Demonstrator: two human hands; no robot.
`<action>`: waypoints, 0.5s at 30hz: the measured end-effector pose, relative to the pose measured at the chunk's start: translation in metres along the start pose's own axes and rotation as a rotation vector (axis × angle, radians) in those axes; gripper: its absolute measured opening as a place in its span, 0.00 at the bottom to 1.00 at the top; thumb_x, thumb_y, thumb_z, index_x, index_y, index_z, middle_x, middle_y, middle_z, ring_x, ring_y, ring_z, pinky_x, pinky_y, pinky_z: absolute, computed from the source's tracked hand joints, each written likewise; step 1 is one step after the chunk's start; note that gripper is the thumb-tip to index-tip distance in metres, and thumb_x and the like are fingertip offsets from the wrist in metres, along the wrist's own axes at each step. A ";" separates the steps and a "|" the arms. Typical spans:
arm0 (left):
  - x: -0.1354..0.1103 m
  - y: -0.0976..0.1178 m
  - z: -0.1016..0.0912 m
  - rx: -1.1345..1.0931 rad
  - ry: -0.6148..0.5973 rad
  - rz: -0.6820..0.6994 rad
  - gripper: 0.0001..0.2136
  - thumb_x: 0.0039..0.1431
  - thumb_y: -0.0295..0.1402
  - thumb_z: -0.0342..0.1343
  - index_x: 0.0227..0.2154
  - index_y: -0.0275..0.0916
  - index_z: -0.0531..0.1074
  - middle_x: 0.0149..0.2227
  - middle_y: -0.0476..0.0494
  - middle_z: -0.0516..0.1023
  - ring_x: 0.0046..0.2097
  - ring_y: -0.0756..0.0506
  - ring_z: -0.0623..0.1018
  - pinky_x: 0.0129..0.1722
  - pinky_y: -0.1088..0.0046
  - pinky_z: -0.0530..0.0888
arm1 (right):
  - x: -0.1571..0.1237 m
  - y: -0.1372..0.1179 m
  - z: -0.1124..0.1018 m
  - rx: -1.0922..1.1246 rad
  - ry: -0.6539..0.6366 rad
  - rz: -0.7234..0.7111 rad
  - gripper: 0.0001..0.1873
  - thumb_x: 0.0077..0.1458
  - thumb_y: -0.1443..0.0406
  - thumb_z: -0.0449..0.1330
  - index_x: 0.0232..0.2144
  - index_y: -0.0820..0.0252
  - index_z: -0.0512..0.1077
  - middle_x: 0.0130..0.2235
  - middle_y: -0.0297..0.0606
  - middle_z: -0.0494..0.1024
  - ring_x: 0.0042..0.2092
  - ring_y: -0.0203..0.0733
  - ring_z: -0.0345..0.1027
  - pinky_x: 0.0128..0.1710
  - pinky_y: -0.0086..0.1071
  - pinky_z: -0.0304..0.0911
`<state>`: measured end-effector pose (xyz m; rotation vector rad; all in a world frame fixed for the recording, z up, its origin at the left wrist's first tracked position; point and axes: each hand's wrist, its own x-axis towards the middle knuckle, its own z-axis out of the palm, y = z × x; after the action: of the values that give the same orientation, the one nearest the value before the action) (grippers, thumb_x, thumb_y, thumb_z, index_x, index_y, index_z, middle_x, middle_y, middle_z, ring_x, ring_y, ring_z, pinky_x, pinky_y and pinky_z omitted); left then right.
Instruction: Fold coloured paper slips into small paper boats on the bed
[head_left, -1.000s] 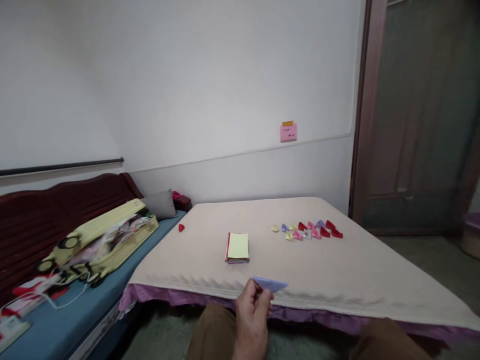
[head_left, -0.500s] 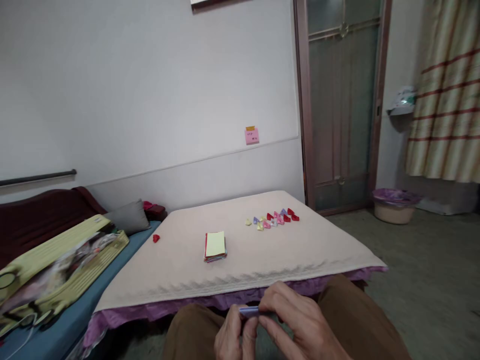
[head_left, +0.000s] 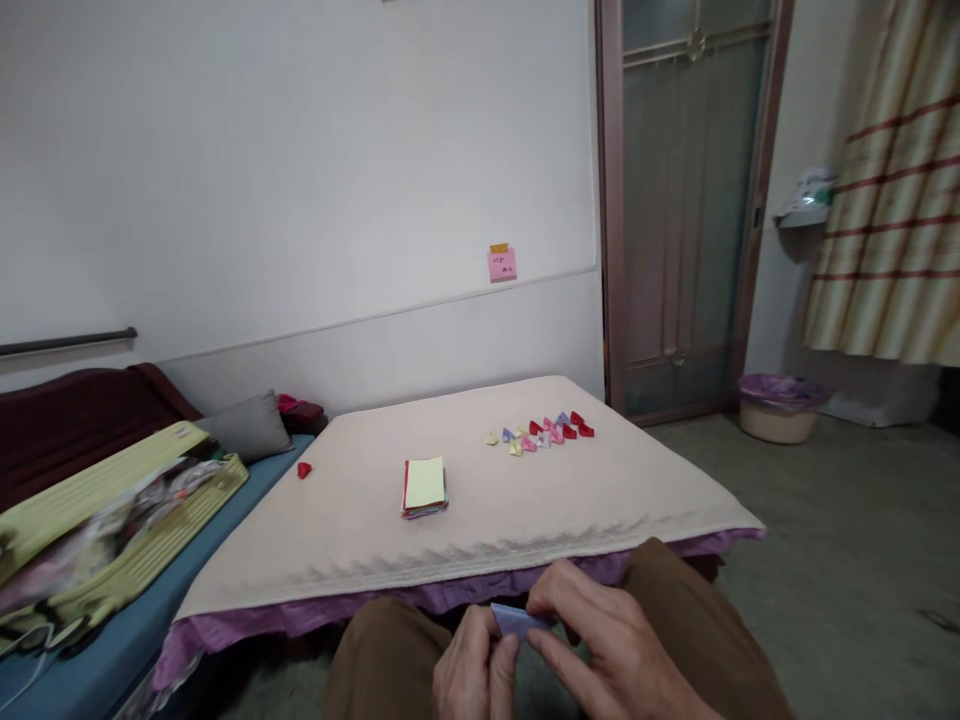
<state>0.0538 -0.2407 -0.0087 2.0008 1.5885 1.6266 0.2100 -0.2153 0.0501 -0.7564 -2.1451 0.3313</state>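
Note:
A folded piece of lavender paper [head_left: 516,621] is held between both hands above my lap, its pointed corner showing at the left. My left hand [head_left: 476,665] pinches it from the left between thumb and fingers. From the right, my right hand [head_left: 600,635] grips its other side with thumb and index finger. Beyond them, on the cloth-covered table [head_left: 360,540], lies a stack of coloured paper [head_left: 425,484] with a pale yellow sheet on top. Several small folded paper pieces [head_left: 551,432] in red, pink, yellow, white and lavender sit in rows further back right.
A single red folded piece [head_left: 304,470] lies near the table's left edge. Left of the table is a sofa with a grey cushion [head_left: 253,425] and an open yellow-green case [head_left: 127,500]. A basin [head_left: 780,415] stands on the floor at right, beyond a sliding door [head_left: 679,210].
The lavender paper has tilted, so its flat, pointed face shows where before only a thin edge did. Both hands still hold it. The view has shifted slightly.

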 end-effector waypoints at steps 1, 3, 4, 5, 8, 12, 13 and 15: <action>0.000 -0.001 -0.001 0.000 -0.018 -0.003 0.12 0.61 0.39 0.44 0.25 0.42 0.66 0.20 0.51 0.68 0.22 0.50 0.70 0.24 0.78 0.65 | -0.001 0.001 0.001 -0.014 -0.004 -0.005 0.05 0.54 0.72 0.52 0.31 0.58 0.64 0.30 0.37 0.69 0.32 0.39 0.64 0.30 0.29 0.59; -0.001 -0.002 -0.002 -0.004 -0.042 -0.010 0.12 0.61 0.38 0.44 0.25 0.42 0.65 0.20 0.50 0.68 0.23 0.50 0.70 0.25 0.77 0.64 | -0.003 0.001 0.002 -0.036 -0.007 -0.018 0.05 0.53 0.72 0.52 0.31 0.58 0.64 0.30 0.37 0.70 0.32 0.39 0.64 0.30 0.29 0.58; -0.001 -0.003 -0.003 -0.006 -0.047 -0.013 0.12 0.61 0.38 0.44 0.25 0.42 0.66 0.20 0.50 0.68 0.23 0.50 0.70 0.25 0.77 0.64 | -0.003 0.001 0.003 -0.044 -0.007 -0.022 0.05 0.53 0.72 0.52 0.31 0.58 0.64 0.30 0.37 0.70 0.32 0.39 0.64 0.29 0.29 0.58; -0.001 -0.004 -0.004 -0.007 -0.049 -0.014 0.11 0.61 0.38 0.45 0.25 0.42 0.66 0.20 0.50 0.68 0.23 0.50 0.69 0.24 0.77 0.64 | -0.003 0.001 0.004 -0.049 -0.007 -0.027 0.05 0.53 0.72 0.52 0.31 0.58 0.64 0.30 0.37 0.70 0.32 0.39 0.64 0.29 0.29 0.58; -0.003 -0.007 -0.003 -0.011 -0.041 -0.004 0.11 0.61 0.37 0.45 0.25 0.42 0.65 0.20 0.50 0.67 0.23 0.50 0.69 0.24 0.77 0.64 | -0.002 0.000 0.005 -0.048 -0.004 -0.028 0.05 0.53 0.72 0.53 0.30 0.58 0.64 0.30 0.36 0.70 0.32 0.39 0.64 0.29 0.28 0.59; -0.004 -0.011 -0.001 -0.015 -0.030 0.010 0.11 0.61 0.37 0.44 0.25 0.41 0.65 0.20 0.51 0.67 0.23 0.50 0.69 0.25 0.77 0.64 | 0.000 -0.001 0.006 -0.025 -0.017 0.003 0.03 0.52 0.71 0.54 0.30 0.58 0.65 0.30 0.36 0.70 0.32 0.38 0.65 0.29 0.27 0.59; -0.004 -0.012 0.000 -0.014 -0.032 0.010 0.11 0.61 0.37 0.44 0.25 0.41 0.65 0.20 0.51 0.67 0.23 0.50 0.69 0.25 0.77 0.64 | 0.000 -0.001 0.006 -0.025 -0.023 0.007 0.03 0.52 0.71 0.54 0.29 0.58 0.65 0.29 0.36 0.70 0.32 0.38 0.65 0.29 0.27 0.58; -0.004 -0.012 0.000 -0.020 -0.049 0.013 0.11 0.61 0.37 0.44 0.25 0.41 0.65 0.21 0.51 0.67 0.23 0.50 0.69 0.25 0.78 0.64 | 0.000 -0.001 0.006 -0.028 -0.029 0.015 0.03 0.52 0.71 0.54 0.28 0.58 0.65 0.29 0.36 0.70 0.31 0.38 0.64 0.28 0.27 0.58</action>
<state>0.0462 -0.2381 -0.0187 2.0291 1.5399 1.5789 0.2051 -0.2161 0.0473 -0.7885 -2.1761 0.3225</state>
